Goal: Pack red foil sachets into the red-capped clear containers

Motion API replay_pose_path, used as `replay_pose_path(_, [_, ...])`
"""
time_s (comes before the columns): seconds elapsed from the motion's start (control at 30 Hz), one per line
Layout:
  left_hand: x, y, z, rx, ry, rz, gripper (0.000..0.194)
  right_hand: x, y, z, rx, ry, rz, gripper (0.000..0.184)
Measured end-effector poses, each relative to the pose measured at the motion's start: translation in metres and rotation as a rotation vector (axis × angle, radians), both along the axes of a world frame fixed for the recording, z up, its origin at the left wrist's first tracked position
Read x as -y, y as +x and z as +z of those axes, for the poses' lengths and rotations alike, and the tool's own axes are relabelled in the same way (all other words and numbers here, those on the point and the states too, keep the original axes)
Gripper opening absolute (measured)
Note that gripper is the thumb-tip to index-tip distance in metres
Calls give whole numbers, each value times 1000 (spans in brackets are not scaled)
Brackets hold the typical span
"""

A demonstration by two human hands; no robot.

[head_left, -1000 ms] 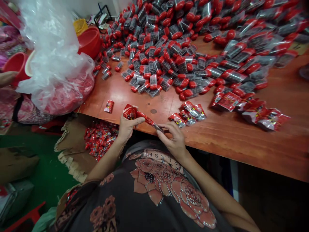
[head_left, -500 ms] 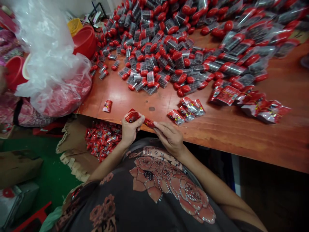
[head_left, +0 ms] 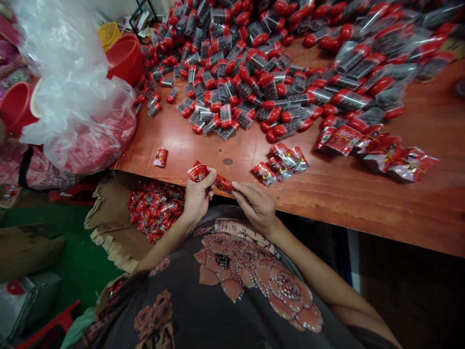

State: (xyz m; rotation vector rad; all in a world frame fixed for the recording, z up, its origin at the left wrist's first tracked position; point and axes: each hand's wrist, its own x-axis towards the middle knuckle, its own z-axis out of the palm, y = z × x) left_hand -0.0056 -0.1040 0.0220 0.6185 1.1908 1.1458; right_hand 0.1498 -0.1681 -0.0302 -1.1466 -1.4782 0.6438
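Just over the table's front edge, my left hand (head_left: 198, 198) is closed on a red printed wrapper (head_left: 198, 171), which sticks out past the thumb. A second red printed piece (head_left: 224, 183) spans the gap between my hands; I cannot tell whether both are one strip. My right hand (head_left: 256, 204) pinches the far end of that piece between thumb and fingertips. One small red wrapped packet (head_left: 160, 157) lies on the table to the left. Several more wrapped packets (head_left: 279, 162) lie in a cluster to the right.
Clear capsules with red caps (head_left: 225, 87) heap across the back of the orange table (head_left: 363, 208). Flattened stacked wrappers (head_left: 392, 150) lie at right. A plastic bag (head_left: 83, 106) and red basket (head_left: 125, 60) stand left. Below the edge, a cardboard box (head_left: 109, 223) holds red packets (head_left: 156, 211).
Both hands keep their grip and almost the same place. The wrapper end in my left hand tilts up slightly. The view has shifted a little.
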Motion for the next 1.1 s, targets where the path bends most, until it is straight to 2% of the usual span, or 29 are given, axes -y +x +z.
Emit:
replay_pose_path(0.13, [6, -5, -8, -22, 91, 41, 37, -1, -4, 3, -282, -219, -58, 33])
replay_pose_path(0.23, [15, 2, -13, -24, 52, -30, 38, -2, -9, 5, -468, -379, -43, 32])
replay_pose_path(0.3, [18, 8, -14, -26, 26, -77, 37, -3, -11, 6, -541, -427, -29, 33])
replay_pose_path(0.5, [10, 16, -12, -34, 39, -83, 32, -2, -12, 7, -553, -408, 60, 31])
replay_pose_path(0.73, [16, 23, -16, -28, 7, -182, 27, -3, -18, 13, -715, -429, 3, 27])
replay_pose_path(0.87, [11, 24, -16, -42, 16, -123, 26, -7, -14, 11, -658, -420, 16, 40])
replay_pose_path(0.97, [3, 23, -15, -70, 35, -64, 26, -10, -8, 8, -574, -424, 69, 39])
replay_pose_path(1.1, [4, 27, -18, -91, 18, -133, 25, -14, -4, 2, -655, -459, 20, 37])
